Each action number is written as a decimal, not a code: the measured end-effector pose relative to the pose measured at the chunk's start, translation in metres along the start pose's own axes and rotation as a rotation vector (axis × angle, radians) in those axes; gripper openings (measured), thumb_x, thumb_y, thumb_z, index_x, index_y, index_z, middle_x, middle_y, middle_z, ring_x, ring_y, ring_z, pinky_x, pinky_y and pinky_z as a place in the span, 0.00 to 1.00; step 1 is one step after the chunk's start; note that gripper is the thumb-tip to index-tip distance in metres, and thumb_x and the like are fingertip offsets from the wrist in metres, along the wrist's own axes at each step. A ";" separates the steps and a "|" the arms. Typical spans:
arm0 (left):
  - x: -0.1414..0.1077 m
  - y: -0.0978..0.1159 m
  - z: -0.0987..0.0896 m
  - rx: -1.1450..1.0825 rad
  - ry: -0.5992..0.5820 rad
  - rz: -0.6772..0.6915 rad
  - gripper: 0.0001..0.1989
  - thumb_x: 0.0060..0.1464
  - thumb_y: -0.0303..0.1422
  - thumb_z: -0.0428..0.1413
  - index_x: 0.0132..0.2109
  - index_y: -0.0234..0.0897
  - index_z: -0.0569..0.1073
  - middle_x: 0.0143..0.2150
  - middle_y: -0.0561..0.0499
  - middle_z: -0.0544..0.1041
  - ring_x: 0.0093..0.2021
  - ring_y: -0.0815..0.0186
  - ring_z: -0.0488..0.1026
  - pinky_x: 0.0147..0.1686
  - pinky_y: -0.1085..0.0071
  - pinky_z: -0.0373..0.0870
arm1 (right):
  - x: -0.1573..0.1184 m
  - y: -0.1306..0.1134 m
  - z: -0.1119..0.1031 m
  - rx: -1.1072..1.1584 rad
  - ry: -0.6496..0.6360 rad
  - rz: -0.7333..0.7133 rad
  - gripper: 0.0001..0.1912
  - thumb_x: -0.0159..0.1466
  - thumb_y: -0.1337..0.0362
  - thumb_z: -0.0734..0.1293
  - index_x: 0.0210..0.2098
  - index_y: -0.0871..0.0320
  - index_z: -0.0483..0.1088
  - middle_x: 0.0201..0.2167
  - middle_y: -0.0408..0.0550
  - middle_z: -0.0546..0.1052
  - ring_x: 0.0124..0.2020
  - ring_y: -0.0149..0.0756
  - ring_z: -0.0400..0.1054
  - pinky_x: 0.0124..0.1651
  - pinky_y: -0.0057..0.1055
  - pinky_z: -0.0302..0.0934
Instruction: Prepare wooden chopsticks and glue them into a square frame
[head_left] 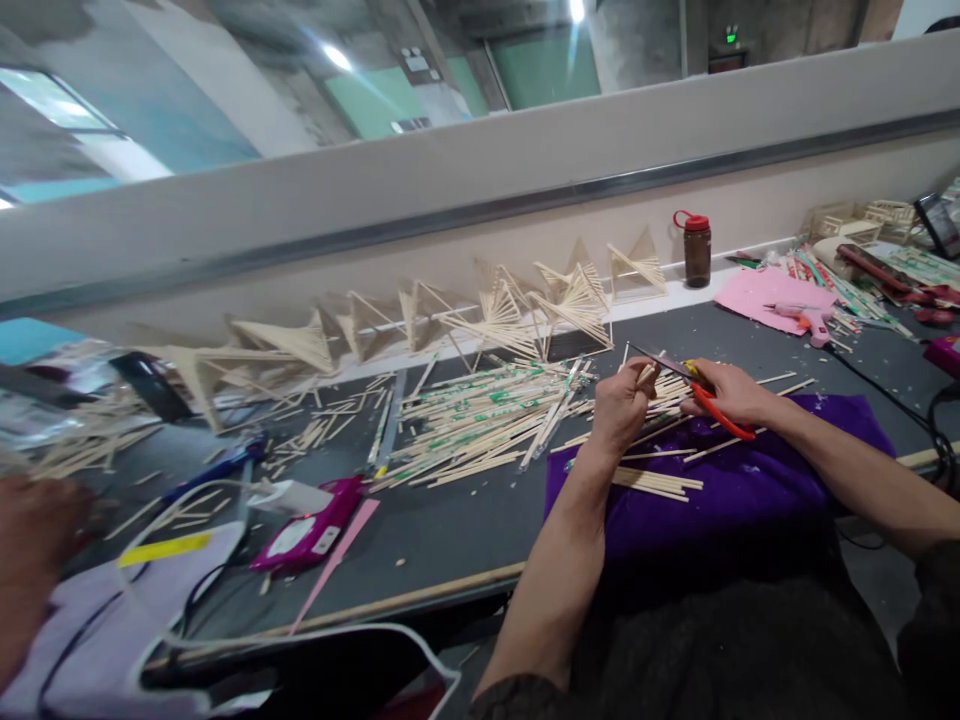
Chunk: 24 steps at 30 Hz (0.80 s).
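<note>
Beneath our hands runs the dark surface (427, 535), the largest thing here. Beyond and to the left of our fingers stand fan-shaped stick structures (577, 300), a row already put together and leaning near the wall. Under our wrists and nearer our body lies a purple cloth (750, 500). Left of our fingers spreads a wide pile of loose sticks (480, 410), some in green-printed wrappers; we judge the work to be partway, with assembled pieces at the back and plenty of loose material remaining. Farther off to the right of our fingers are the bottle (697, 257) and the glue gun (810, 318), the latter lying on pink material.

Our right hand (731, 392) has its fingers closed round the orange handles of the scissors (709, 402). Their long axis slants across from the right fingers to the left ones, handles low and right, tips pointing leftward and away from us, the blades passing just beside the left fingers.

Our left hand (619, 410) has its fingers bent together, and they seem to pinch 1 thin stick (626, 353), its pale end showing just beyond them near the blades; how far apart the 2 blades stand, we cannot tell.
</note>
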<state>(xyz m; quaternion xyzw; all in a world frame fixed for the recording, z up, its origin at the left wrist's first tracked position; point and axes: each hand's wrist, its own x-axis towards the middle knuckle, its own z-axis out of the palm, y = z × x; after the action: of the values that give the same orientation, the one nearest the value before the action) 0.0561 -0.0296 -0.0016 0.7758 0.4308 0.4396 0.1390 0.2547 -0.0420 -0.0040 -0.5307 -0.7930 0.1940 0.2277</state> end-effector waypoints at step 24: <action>-0.002 0.006 0.003 0.096 -0.050 0.017 0.08 0.60 0.30 0.49 0.42 0.38 0.73 0.30 0.53 0.77 0.26 0.70 0.71 0.31 0.75 0.64 | -0.001 0.004 -0.001 -0.034 -0.010 -0.003 0.14 0.57 0.53 0.65 0.34 0.55 0.60 0.29 0.45 0.72 0.29 0.35 0.64 0.31 0.29 0.53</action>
<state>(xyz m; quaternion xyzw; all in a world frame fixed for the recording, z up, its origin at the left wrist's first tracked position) 0.0615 -0.0345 -0.0009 0.7959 0.4411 0.4003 0.1085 0.2585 -0.0421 -0.0053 -0.5323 -0.7982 0.1827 0.2146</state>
